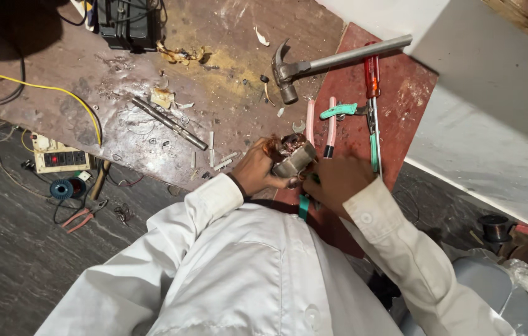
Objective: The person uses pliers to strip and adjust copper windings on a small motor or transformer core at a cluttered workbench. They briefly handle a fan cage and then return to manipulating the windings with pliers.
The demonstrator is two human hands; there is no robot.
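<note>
Right now your left hand [256, 171] is wrapped around a small metal motor part [293, 157] with copper windings showing at its top, gripping it from the side at the edge of the worn workbench [127, 118]. Your right hand [338, 179] is closed beside it, touching the part's lower edge; a teal-handled tool [304, 205] pokes out beneath that fist, though you cannot tell exactly how the fingers sit on it. Just beyond the part lie pink-handled pliers [320, 127] on a red board [401, 93], next to teal-handled pliers [363, 124] and a red-handled screwdriver [372, 74]. A claw hammer [332, 62] rests further up. Well to your left sit a metal rod [167, 122], a switch box [59, 155] and a yellow wire [46, 89].
</note>
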